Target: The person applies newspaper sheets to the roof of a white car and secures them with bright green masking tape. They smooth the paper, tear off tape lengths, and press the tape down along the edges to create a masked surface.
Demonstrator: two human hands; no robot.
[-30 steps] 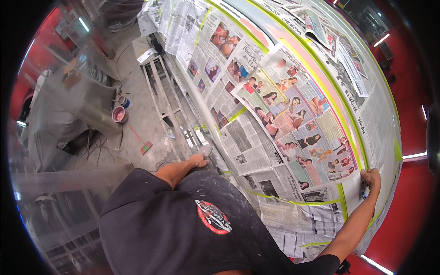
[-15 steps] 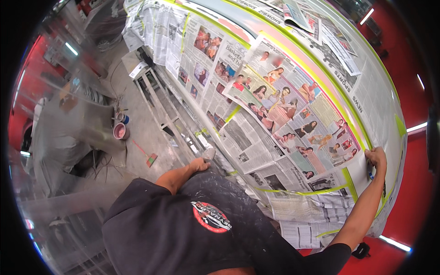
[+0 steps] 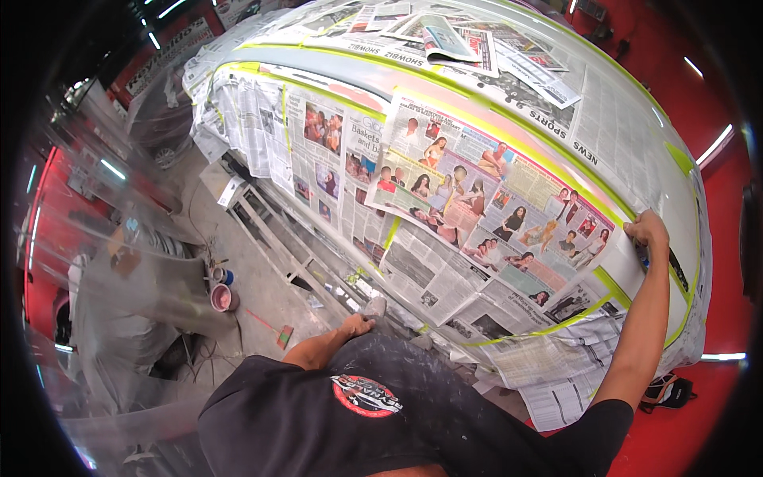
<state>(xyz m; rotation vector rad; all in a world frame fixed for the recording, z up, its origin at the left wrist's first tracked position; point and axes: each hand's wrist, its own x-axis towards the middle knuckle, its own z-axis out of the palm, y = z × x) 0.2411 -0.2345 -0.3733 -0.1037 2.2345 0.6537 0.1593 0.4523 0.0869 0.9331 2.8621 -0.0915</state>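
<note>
A car body [image 3: 373, 75] stands before me, covered in newspaper and edged with yellow-green masking tape [image 3: 509, 115]. A colour newspaper sheet [image 3: 509, 199] hangs over its side, taped along the upper edge, its lower left edge hanging loose. At the upper right corner of that sheet, my right hand [image 3: 650, 230] is closed, fingertips pinched on the tape; a small blue thing shows under the palm. My left hand [image 3: 358, 324] is held low in front of my body, fingers curled. A greyish rounded object [image 3: 376, 307] shows just beyond it; whether the hand holds it is unclear.
A long metal frame [image 3: 270, 238] lies along the car's lower side. On the floor at left are a pinkish pail [image 3: 224, 298], a red brush [image 3: 284, 337] and cords. Plastic-covered things [image 3: 135, 294] stand further left. A dark bag-like item [image 3: 668, 392] sits at right.
The view has tilted up, showing more of the car's roof. My right hand stays at the sheet's corner. My left hand remains low in front of me, its fingers still curled.
</note>
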